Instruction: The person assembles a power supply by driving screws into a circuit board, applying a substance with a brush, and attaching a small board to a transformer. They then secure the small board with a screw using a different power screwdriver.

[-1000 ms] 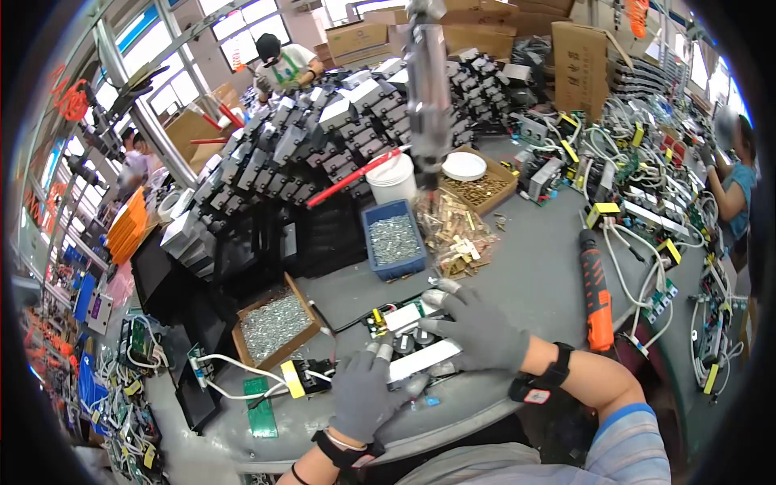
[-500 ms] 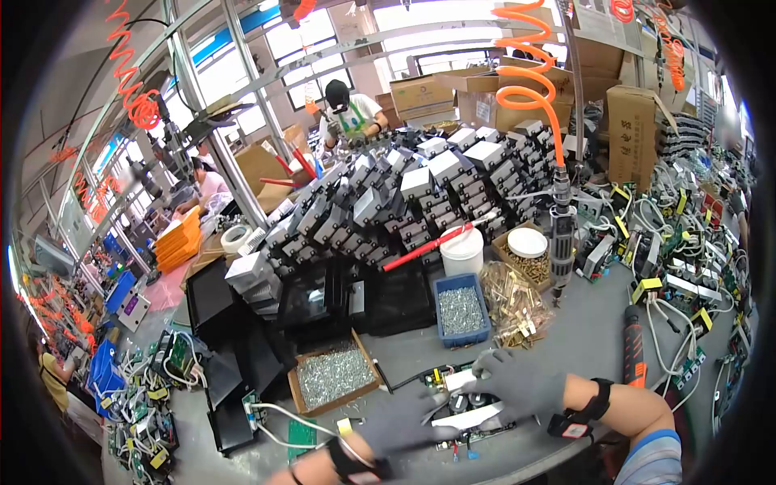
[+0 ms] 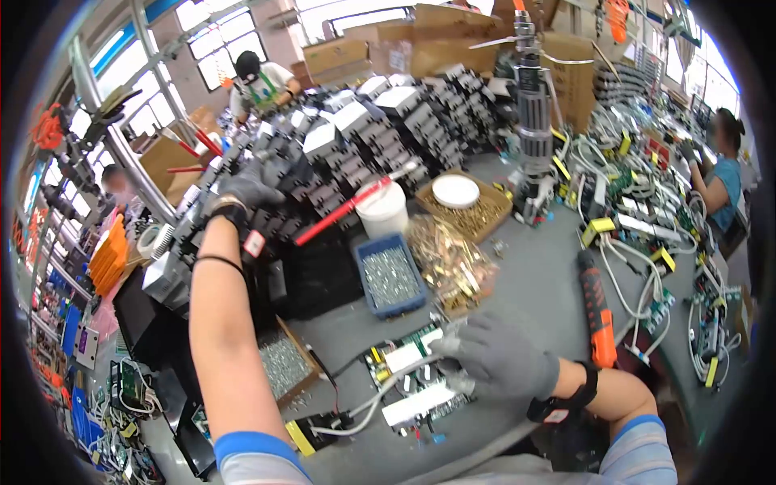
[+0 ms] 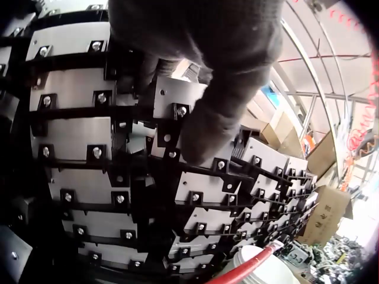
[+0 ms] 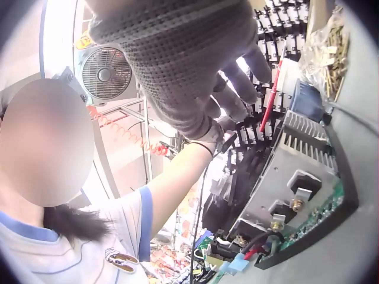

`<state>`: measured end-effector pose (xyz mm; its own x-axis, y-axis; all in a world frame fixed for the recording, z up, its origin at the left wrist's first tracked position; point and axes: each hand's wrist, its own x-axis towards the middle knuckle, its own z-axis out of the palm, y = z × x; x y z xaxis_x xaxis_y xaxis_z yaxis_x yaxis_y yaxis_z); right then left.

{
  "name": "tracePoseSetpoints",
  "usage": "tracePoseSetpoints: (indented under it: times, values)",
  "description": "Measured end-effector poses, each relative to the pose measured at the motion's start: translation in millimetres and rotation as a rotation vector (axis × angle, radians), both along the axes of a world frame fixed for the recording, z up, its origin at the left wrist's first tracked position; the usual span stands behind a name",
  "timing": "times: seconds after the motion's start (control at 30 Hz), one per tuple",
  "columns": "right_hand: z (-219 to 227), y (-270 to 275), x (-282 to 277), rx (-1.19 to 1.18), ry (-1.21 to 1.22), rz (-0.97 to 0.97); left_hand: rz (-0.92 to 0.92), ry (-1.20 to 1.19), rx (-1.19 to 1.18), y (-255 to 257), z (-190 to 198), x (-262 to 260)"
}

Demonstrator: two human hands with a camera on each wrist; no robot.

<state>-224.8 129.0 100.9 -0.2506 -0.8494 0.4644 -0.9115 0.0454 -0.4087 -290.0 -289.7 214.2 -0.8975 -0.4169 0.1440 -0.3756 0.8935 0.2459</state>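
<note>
My gloved left hand (image 3: pixel 249 186) reaches to the stacked metal-and-black housings (image 3: pixel 356 121) at the back left. In the left wrist view its fingers (image 4: pixel 210 130) curl over one housing (image 4: pixel 176 97) at the top of a column, a finger in front and others behind. My gloved right hand (image 3: pixel 501 356) is at the right side of a circuit board (image 3: pixel 404 356) with a silvery heat sink (image 5: pixel 284 171). Its fingers are loosely bent, with nothing held between them in the right wrist view. A grey cable runs over the board to a yellow-and-black part (image 3: pixel 303 434).
Screws fill a blue bin (image 3: pixel 390 279) and a cardboard tray (image 3: pixel 283 368). Brass parts (image 3: pixel 453 263) lie bagged beside a white tub (image 3: pixel 381 212). A power screwdriver (image 3: pixel 596 311) lies at right; another tool (image 3: pixel 533 121) hangs overhead. Wired boards (image 3: pixel 647 210) crowd the right.
My left hand has left the circuit board and moved forward and left to the housing stack. My right hand stays by the board. The cabled yellow-and-black part now lies closer to the board.
</note>
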Motion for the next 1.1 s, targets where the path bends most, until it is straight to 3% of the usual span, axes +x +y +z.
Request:
tracePoseSetpoints:
  times: [0.1,0.13,0.23,0.27,0.33,0.4,0.43,0.47,0.5,0.53,0.57,0.6,0.63,0.67,0.7,0.77,0.9,1.0,1.07,1.1]
  values:
    - [2,15,7,0.037,-0.029,-0.049,-0.053,-0.064,0.186,-21,-10,-24]
    - [7,19,8,0.053,0.003,-0.067,-0.072,-0.045,0.169,-29,-18,-33]
    - [2,43,6,0.024,0.087,-0.124,-0.036,-0.058,0.118,-14,5,-24]
    - [-1,53,4,0.015,0.058,-0.147,0.055,-0.235,-0.034,-28,2,-37]
    - [-10,69,-4,-0.009,0.041,-0.169,0.008,-0.158,-0.067,-34,-3,-38]
    - [-20,76,-10,-0.011,-0.127,-0.250,-0.115,0.044,0.170,-21,0,-29]
    - [-16,82,-10,-0.008,-0.147,-0.341,-0.136,0.158,0.082,-24,-6,-30]
    - [-10,89,-11,0.011,-0.179,-0.429,-0.079,0.292,-0.239,-15,-6,-22]
    - [-15,103,-20,0.011,0.037,-0.575,-0.155,0.365,-0.218,-8,-1,-12]
    - [-21,115,-31,0.022,0.254,-0.721,-0.096,0.366,-0.199,30,17,18]
    - [-23,123,-33,0.173,0.360,-0.960,-0.307,0.456,0.104,35,12,38]
    - [-26,133,-35,0.352,0.481,-1.179,-0.325,0.484,0.040,74,11,72]
    - [-30,140,-40,0.554,0.243,-1.219,-0.226,0.267,-0.129,119,15,104]
    - [-36,147,-44,0.747,0.009,-1.254,-0.391,0.322,-0.115,137,-8,129]
    - [-44,148,-46,0.744,0.050,-1.281,-0.363,0.240,-0.039,167,-25,152]
    - [-54,154,-61,0.736,0.092,-1.311,-0.461,0.128,-0.150,213,-51,182]
    - [-54,177,-80,0.674,-0.192,-1.216,-0.453,0.031,-0.019,258,-97,193]
    - [-42,182,-75,0.619,-0.399,-1.166,-0.425,-0.056,-0.051,275,-106,192]
    - [-58,200,-83,0.132,-0.765,-0.969,-0.429,0.021,-0.126,272,-111,191]
    - [-56,208,-81,0.026,-1.005,-0.840,-0.424,0.028,-0.171,269,-115,191]
